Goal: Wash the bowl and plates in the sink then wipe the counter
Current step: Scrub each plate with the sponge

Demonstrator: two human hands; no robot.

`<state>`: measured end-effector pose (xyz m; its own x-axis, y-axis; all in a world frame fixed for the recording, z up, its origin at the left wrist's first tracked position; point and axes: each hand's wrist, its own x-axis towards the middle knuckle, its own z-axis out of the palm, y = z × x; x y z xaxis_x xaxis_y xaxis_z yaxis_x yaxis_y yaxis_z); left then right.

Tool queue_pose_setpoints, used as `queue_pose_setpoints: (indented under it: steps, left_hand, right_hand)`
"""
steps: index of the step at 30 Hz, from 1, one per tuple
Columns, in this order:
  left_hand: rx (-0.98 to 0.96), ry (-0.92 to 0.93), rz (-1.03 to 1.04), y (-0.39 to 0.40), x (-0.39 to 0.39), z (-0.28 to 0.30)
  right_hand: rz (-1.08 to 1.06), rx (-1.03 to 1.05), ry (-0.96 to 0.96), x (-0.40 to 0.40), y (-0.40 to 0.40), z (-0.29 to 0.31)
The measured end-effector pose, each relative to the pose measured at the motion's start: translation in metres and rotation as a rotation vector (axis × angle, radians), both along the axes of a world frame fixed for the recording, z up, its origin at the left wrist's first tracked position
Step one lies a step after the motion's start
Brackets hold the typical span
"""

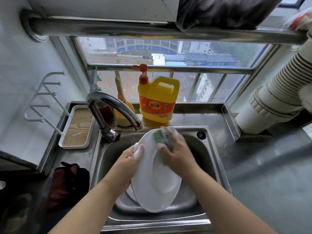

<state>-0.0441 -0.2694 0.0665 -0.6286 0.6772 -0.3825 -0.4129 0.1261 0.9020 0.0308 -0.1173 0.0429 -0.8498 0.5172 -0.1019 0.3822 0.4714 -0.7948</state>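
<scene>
White plate [156, 179]; green sponge [160, 136]; yellow jug [158, 98].

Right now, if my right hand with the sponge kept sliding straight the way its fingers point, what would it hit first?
The right hand points up and left across the plate. Past the plate's far rim, the first thing in line looks like the faucet spout's tip, though depth is hard to judge from this view.

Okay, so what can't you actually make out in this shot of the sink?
- Head view: whatever lies under the white round plate in the steel sink; the plate covers it.
- Right hand and its green sponge: motion-blurred, grip unclear.
- Dark red cloth on the left counter: in shadow.
- Yellow detergent jug: small label print unreadable.
</scene>
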Motion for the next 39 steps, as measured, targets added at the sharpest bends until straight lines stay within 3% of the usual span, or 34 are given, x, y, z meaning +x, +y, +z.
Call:
queue_pose_setpoints:
  steps: [3, 6, 7, 10, 12, 14, 16, 19, 21, 26, 31, 35, 39]
  left_hand:
    - [0.038, 0.004, 0.1, 0.001, 0.009, -0.001]
    - [-0.009, 0.092, 0.106, 0.0, 0.013, -0.004]
    - [-0.014, 0.116, 0.1, 0.0, 0.013, -0.004]
    - [0.021, 0.104, 0.117, 0.0, 0.011, -0.001]
    - [0.016, 0.104, 0.128, -0.004, 0.01, -0.003]
    - [-0.016, 0.124, 0.114, -0.008, 0.011, -0.005]
    - [-0.037, 0.135, 0.102, -0.008, 0.014, -0.006]
    - [-0.041, 0.121, 0.113, -0.006, 0.013, -0.003]
    - [-0.038, 0.122, 0.125, -0.008, 0.012, -0.002]
    - [0.001, 0.084, 0.223, -0.012, 0.02, 0.006]
    - [0.067, -0.039, 0.316, -0.018, 0.029, 0.001]
    - [0.064, -0.226, 0.183, -0.034, 0.025, -0.004]
    - [0.008, -0.143, -0.037, -0.03, -0.005, 0.012]
  right_hand:
    - [0.071, 0.067, 0.03, -0.012, -0.018, 0.005]
    - [-0.172, -0.173, -0.024, -0.028, 0.006, 0.004]
    - [-0.195, -0.167, -0.026, -0.027, 0.004, 0.004]
    - [0.005, 0.021, 0.092, -0.016, -0.031, 0.008]
    - [0.081, -0.03, 0.131, -0.014, -0.038, 0.002]
    - [-0.095, -0.23, 0.087, -0.024, -0.017, -0.005]
    - [-0.221, -0.289, 0.024, -0.027, -0.007, -0.009]
    - [-0.04, -0.093, 0.102, -0.02, -0.036, 0.001]
    - [0.023, -0.102, 0.136, -0.018, -0.043, 0.004]
    - [-0.382, -0.477, -0.065, -0.015, 0.011, -0.019]
    - [-0.548, -1.022, -0.011, 0.021, -0.013, -0.068]
    - [-0.443, -0.804, 0.195, 0.02, 0.008, -0.053]
    - [-0.055, -0.521, 0.126, 0.02, 0.042, -0.012]
